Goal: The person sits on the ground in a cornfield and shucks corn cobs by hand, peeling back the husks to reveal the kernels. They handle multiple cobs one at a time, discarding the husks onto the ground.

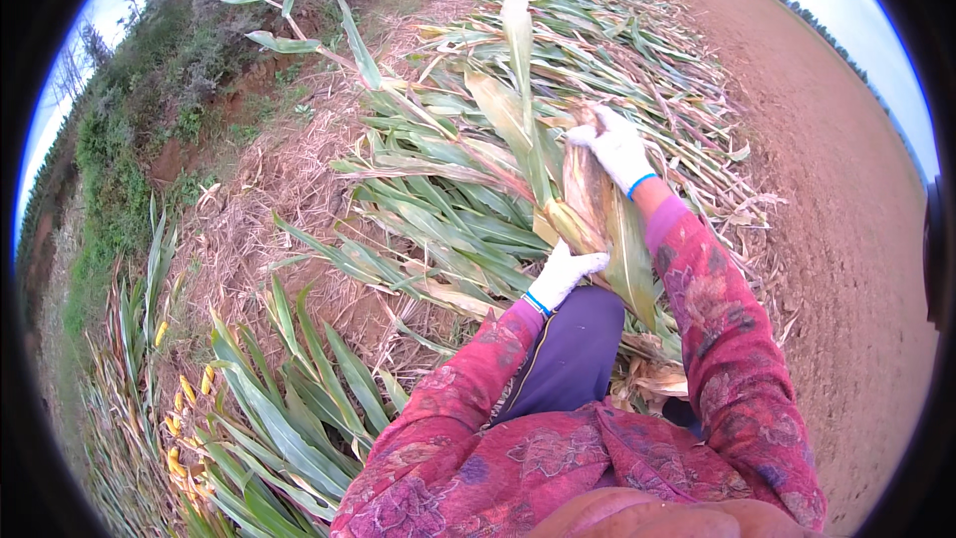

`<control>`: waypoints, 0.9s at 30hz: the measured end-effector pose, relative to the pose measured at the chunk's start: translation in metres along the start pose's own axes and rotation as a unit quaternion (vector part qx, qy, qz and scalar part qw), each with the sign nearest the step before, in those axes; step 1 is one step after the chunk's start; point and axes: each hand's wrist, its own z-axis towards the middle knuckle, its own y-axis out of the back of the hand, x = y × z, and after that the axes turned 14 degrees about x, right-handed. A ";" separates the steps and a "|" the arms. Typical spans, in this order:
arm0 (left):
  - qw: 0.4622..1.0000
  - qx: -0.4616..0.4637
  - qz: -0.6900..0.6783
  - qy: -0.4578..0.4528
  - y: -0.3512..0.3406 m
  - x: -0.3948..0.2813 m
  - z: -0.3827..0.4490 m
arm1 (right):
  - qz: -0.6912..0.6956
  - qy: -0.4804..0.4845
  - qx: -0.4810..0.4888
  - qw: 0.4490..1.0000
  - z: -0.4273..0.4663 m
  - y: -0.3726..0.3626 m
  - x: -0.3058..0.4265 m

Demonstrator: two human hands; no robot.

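Observation:
A husked ear of corn (pixel 585 183), its wrapping brown and dry, stands between my two gloved hands. My right hand (pixel 617 149), in a white knit glove, grips the ear near its upper tip. Lower down, my left hand (pixel 562 274), gloved the same way, closes around the base of the ear and the stalk just above my knee. The corn stalk (pixel 493 175) with its long leaves stretches up and to the left from there. Kernels are hidden by the husk.
Cut corn stalks (pixel 597 52) lie in a thick row ahead. Yellow peeled ears (pixel 179 418) rest at lower left beside more leafy stalks (pixel 299 418). Bare brown soil (pixel 844 224) runs along the right, and a bushy bank (pixel 149 104) rises on the left.

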 end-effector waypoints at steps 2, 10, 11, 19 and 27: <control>0.999 0.019 0.031 0.008 -0.001 -0.001 0.004 | 0.130 0.030 -0.088 0.987 -0.020 0.005 -0.024; 0.996 0.056 0.028 0.061 0.001 -0.005 0.007 | 0.460 -0.100 -0.281 0.836 -0.103 0.028 -0.075; 0.996 0.046 0.029 0.069 -0.003 -0.008 0.005 | 0.535 -0.124 -0.291 0.783 -0.120 0.025 -0.083; 0.997 0.000 -0.057 0.047 0.018 0.017 0.006 | 0.782 -0.147 -0.261 0.547 -0.224 -0.043 -0.155; 0.996 -0.023 -0.003 0.089 0.047 0.038 0.005 | 0.773 -0.206 -0.240 0.550 -0.280 -0.095 -0.184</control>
